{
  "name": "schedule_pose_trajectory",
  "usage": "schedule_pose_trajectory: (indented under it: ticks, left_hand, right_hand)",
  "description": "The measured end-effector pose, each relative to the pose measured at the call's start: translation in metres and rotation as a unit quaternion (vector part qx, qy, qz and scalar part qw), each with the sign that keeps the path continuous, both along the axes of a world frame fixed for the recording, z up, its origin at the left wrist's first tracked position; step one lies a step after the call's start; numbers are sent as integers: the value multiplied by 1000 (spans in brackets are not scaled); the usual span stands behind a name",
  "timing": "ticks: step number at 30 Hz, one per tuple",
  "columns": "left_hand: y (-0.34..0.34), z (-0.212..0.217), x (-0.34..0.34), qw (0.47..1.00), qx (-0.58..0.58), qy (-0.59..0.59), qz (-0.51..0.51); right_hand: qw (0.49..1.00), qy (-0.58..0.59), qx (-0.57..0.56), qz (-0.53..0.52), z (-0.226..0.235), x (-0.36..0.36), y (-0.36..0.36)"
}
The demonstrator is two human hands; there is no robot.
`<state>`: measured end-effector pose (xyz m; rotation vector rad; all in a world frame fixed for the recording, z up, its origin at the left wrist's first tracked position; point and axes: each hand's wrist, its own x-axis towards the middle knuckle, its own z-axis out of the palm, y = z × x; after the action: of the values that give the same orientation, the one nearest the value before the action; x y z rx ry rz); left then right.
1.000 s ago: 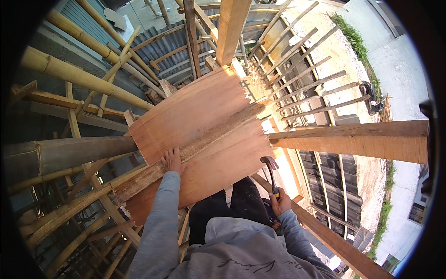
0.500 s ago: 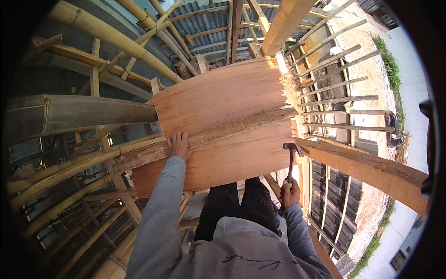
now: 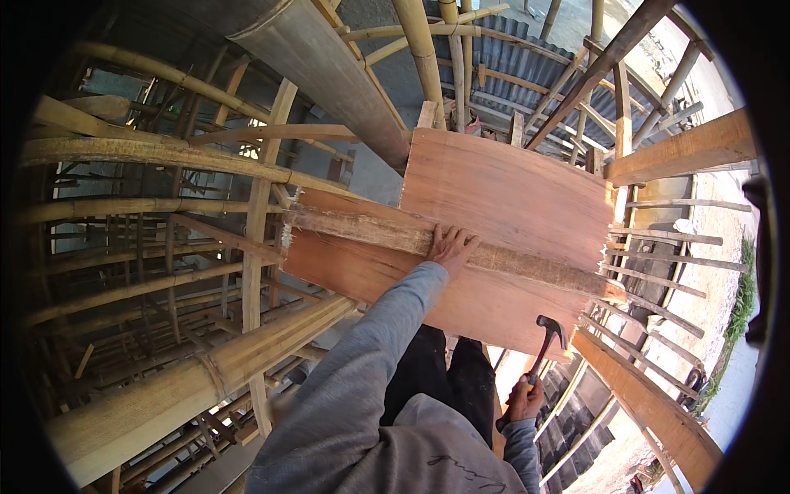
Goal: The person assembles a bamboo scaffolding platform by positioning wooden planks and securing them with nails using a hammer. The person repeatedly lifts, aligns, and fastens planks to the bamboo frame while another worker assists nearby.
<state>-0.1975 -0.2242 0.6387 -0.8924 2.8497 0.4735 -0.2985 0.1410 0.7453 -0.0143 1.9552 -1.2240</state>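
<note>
A reddish plywood sheet [image 3: 510,185] with splintered ends lies in front of me. Across it runs a long rough wooden batten [image 3: 535,270]. My left hand [image 3: 453,247] rests on that batten near its middle, fingers spread over the wood. In my right hand [image 3: 524,401] is a claw hammer [image 3: 543,350], held by its dark and yellow handle with the head up. The hammer's head appears over the plywood's near right corner; I cannot tell whether it touches.
Bamboo poles [image 3: 206,379] and timber framing with open gaps fill the left side. A thick grey pole [image 3: 329,74] reaches the plywood's far left corner. Squared beams [image 3: 650,403] stand at the right, near thin sticks over a lower roof. Corrugated sheets [image 3: 510,66] lie beyond.
My view has turned left, so the plywood appears farther right and tilted. My left hand is now closer to the batten's middle. The hammer stays in my right hand.
</note>
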Motion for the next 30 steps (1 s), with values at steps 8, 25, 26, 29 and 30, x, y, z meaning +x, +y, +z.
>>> schedule_pose_trajectory:
  ticks: [8,25,26,29,30]
  left_hand:
    - [96,1,-58,993,-18,113,-14]
    - [51,-3,21,992,-107,71,-1]
    - [51,-1,21,994,-89,70,4]
    - [49,0,25,995,-53,87,-11]
    - [50,0,25,987,-104,120,14]
  right_hand:
    - [980,71,-13,185,39,-36,-36]
    - [503,300,-344,734,-4,36,-423]
    - [508,282,-366,727,-9,42,-427]
    - [470,243,-489,694,-27,57,-441]
    - [450,234,-507,697,-32,62,-450]
